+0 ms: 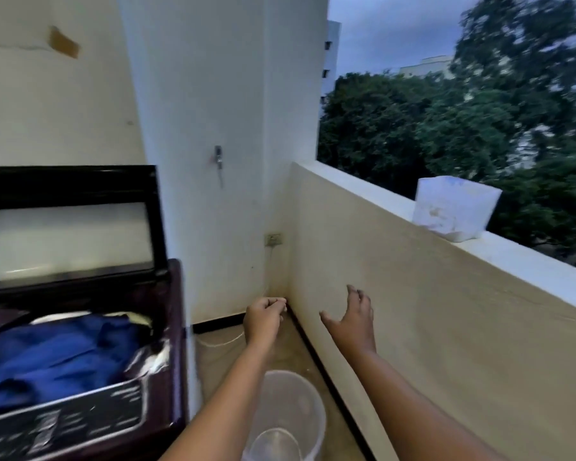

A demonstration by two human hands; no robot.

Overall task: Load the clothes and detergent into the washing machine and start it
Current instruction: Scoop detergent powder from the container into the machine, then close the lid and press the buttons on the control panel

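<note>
A dark maroon top-loading washing machine [177,327] stands at the left with its glass lid [67,224] raised. Blue clothes [57,354] fill its drum. A white, translucent tub [454,207], perhaps holding detergent, sits on the balcony ledge at the right. My left hand [265,317] is held out to the right of the machine with its fingers curled shut, holding nothing that I can see. My right hand [353,316] is stretched out in front of the balcony wall, fingers spread and empty, well below the tub.
A clear plastic bucket [290,410] stands on the floor below my left arm. A tap [218,158] and a wall socket [274,239] with a white cable are on the corner wall. The low balcony wall [446,311] runs along the right.
</note>
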